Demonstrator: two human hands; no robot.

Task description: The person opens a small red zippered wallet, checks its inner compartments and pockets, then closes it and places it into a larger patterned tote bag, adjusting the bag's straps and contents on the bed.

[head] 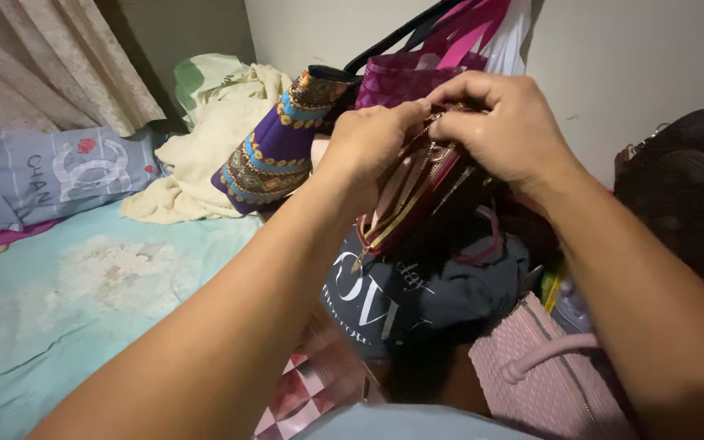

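A head-worn camera looks down at two bare arms reaching over a bed piled with bags. At far left, a grey-blue pillow [59,175] lies at the head of a pale turquoise bedsheet [67,301], under a beige curtain [42,61]. Next to it sits a heap of cream cloth [213,138], then a purple patterned bag [275,151] with gold and blue trim. In the middle, the left hand [368,138] pinches the upper edge of a dark red zippered purse [409,200], fingers clenched on it. The purse is held in the air, tilted, above a dark grey printed bag [401,297]; its gold zipper runs diagonally down to a small dangling pull. The right hand [495,126] grips the purse's top from the other side, fingertips touching the left hand's. Behind the hands stands a magenta quilted tote [417,77]. Lower right lies a pink woven handbag [543,375], and at far right a dark brown bag [686,195] against the wall.
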